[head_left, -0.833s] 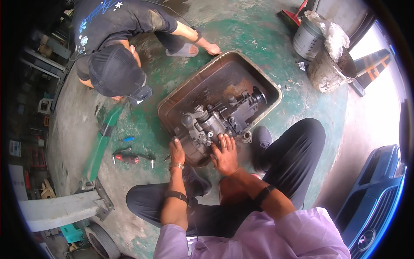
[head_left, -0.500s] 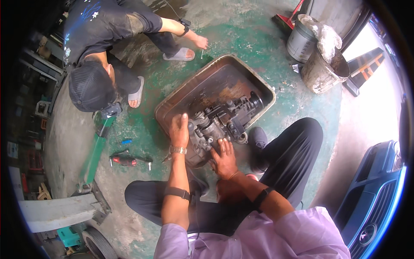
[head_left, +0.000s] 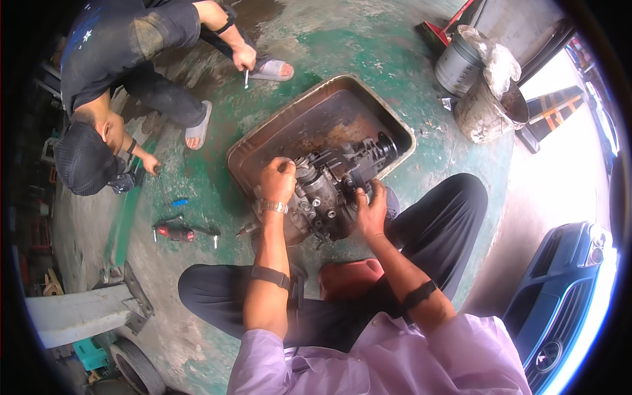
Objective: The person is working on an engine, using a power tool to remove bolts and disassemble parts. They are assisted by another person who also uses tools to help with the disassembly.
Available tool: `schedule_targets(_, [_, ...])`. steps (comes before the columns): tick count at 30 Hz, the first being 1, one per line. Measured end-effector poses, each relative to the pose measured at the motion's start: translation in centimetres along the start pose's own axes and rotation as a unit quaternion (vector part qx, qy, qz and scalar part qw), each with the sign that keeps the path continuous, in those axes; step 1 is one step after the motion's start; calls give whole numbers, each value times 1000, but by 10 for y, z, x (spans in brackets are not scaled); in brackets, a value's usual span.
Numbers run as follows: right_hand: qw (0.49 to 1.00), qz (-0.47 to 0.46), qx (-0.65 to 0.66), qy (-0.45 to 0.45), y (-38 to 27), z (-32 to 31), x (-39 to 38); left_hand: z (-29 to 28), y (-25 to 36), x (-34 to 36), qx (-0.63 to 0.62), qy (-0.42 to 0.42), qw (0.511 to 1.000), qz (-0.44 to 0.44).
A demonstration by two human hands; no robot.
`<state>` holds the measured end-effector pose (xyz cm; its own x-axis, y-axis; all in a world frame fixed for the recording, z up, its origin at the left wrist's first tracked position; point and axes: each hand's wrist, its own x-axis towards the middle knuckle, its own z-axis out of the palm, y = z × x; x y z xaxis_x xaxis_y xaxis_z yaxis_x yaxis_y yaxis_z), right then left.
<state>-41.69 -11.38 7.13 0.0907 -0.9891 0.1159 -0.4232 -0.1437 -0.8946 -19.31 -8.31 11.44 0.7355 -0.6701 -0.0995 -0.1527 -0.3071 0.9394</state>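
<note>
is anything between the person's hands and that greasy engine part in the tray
Nothing visible. The left hand rests on top of the engine part and the right hand grips its near side, both touching it directly as it sits at the metal tray.

The left hand (head_left: 276, 179) covers the top left part of the greasy engine part (head_left: 329, 191), so what its curled fingers grip there cannot be made out. The right hand (head_left: 370, 209) hides the near right side of the same part, and its fingertips vanish behind the metal. Under both hands, the near end of the rusty tray (head_left: 316, 118) is lost behind the part and the wrists. Left of the left hand, the small tools (head_left: 178, 232) on the floor are too small to tell apart. Far right of the right hand, the blue car (head_left: 559, 309) is cut off by the picture's rim.
</note>
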Motion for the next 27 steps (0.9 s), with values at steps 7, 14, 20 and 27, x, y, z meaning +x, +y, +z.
schedule_targets(7, [959,254,82,96,24,29,91,3,-1,-5,27,45,997,54])
schedule_targets(14, [921,381,50,64,-3,10,144,11,-6,-14,4,100,993,57])
schedule_targets(20, [887,424,182,-2,7,38,145,3,-1,-23,-57,34,992,104])
schedule_targets(27, [932,337,56,119,35,55,145,3,3,-19,-59,20,996,64])
